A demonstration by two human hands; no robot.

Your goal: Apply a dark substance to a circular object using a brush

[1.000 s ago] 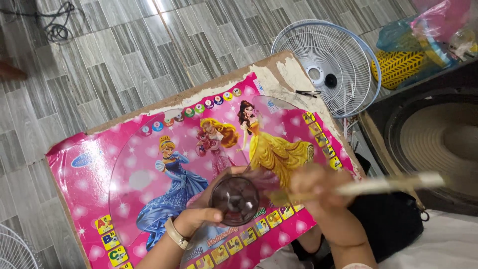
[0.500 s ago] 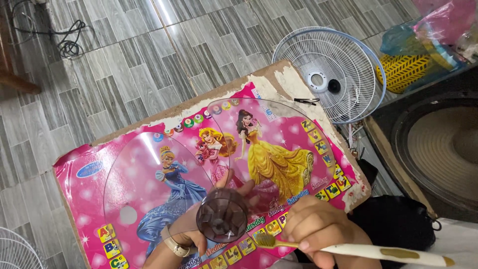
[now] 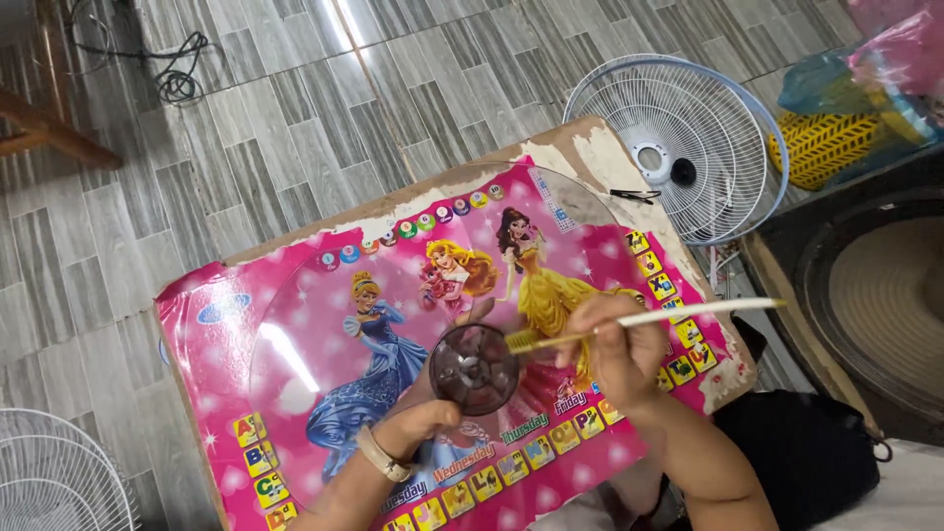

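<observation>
Left hand [image 3: 425,421] comes up from the bottom edge, wrist bent, fingers curled around a small dark translucent round part [image 3: 475,368] held over the pink cartoon-printed board [image 3: 295,324]. Right hand [image 3: 615,346] is raised beside it, fingers pinched on a thin white-handled brush [image 3: 678,314], handle pointing right, tip touching the part's rim. White fan grille [image 3: 678,138] lies on the floor beyond the board.
</observation>
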